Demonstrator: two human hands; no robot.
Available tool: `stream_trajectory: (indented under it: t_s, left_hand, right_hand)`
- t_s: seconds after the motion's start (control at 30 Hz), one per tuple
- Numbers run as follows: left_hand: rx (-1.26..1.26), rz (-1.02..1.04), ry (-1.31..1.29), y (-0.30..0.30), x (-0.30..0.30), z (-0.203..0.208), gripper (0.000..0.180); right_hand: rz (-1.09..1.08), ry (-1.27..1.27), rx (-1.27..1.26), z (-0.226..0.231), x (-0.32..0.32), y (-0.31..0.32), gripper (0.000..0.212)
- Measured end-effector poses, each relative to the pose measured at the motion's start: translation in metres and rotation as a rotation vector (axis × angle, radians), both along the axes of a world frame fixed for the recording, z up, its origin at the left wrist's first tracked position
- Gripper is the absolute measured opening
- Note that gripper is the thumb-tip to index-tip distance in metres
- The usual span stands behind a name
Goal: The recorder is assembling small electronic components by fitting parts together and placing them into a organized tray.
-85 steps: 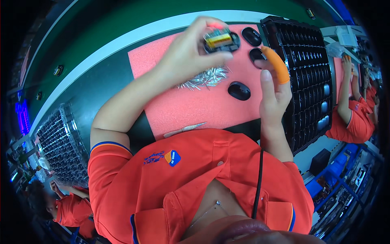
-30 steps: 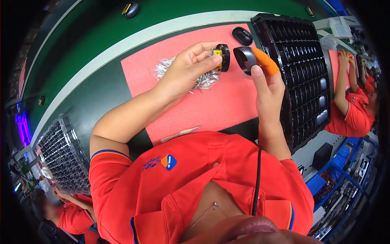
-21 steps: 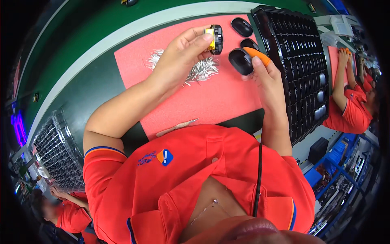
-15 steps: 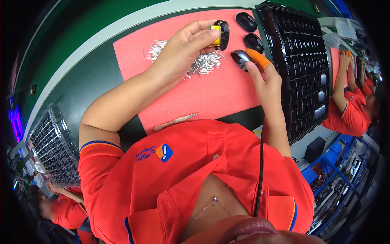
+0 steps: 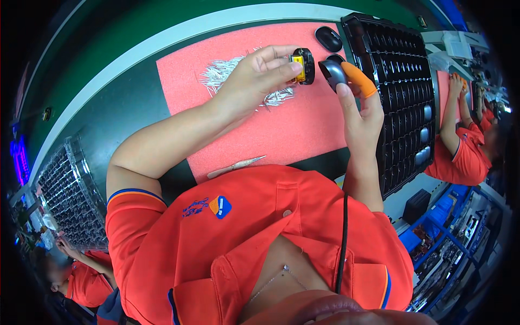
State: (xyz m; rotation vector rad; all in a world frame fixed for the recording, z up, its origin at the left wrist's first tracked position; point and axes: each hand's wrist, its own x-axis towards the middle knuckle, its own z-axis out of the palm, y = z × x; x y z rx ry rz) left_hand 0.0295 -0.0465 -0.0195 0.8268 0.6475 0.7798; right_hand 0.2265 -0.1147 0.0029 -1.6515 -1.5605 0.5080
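Observation:
My left hand is closed on a small black assembly with a yellow block, held above the pink mat. Just right of it, my right hand grips a glossy dark grey curved shell between thumb and fingers. An orange finger cot covers one of that hand's fingers. The two held parts are close but apart. Beneath my left hand and forearm lies a heap of thin silvery pins, partly covered. A black rounded case rests beyond my right hand; another is mostly hidden behind the shell.
On the right stands a large black compartment tray with several grey shells in it. A pointed hand tool lies at the mat's near edge. At the left is a clear tray. People in red shirts sit on both sides.
My left hand has come slightly nearer and to the right with the black assembly. My right hand has moved farther out and right, so the grey shell now overlaps the nearer black case.

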Motion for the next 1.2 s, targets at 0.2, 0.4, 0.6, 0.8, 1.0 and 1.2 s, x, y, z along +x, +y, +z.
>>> stream_trajectory:
  t_s: [0.2, 0.4, 0.6, 0.8, 1.0, 1.2]
  left_hand:
    - [0.007, -0.028, -0.002, -0.003, -0.001, 0.002, 0.04]
    - [-0.001, -0.036, -0.008, -0.003, -0.002, 0.005, 0.04]
    - [-0.021, -0.02, -0.018, -0.001, -0.001, 0.006, 0.038]
    - [0.003, 0.012, -0.004, -0.002, -0.001, 0.002, 0.037]
    - [0.027, -0.001, -0.007, -0.001, 0.0, 0.004, 0.044]
    - [0.004, -0.03, -0.032, 0.005, -0.001, 0.002, 0.045]
  right_hand:
    - [0.038, 0.085, 0.158, 0.003, -0.015, 0.01, 0.036]
    - [0.015, 0.124, 0.178, -0.001, -0.021, 0.017, 0.036]
    - [-0.013, 0.141, 0.134, -0.004, -0.022, 0.019, 0.037]
    - [0.008, 0.139, 0.141, -0.007, -0.02, 0.02, 0.042]
    - [0.016, 0.279, -0.037, 0.0, -0.023, 0.019, 0.045]
    - [0.028, 0.517, -0.155, -0.003, -0.02, 0.021, 0.039]
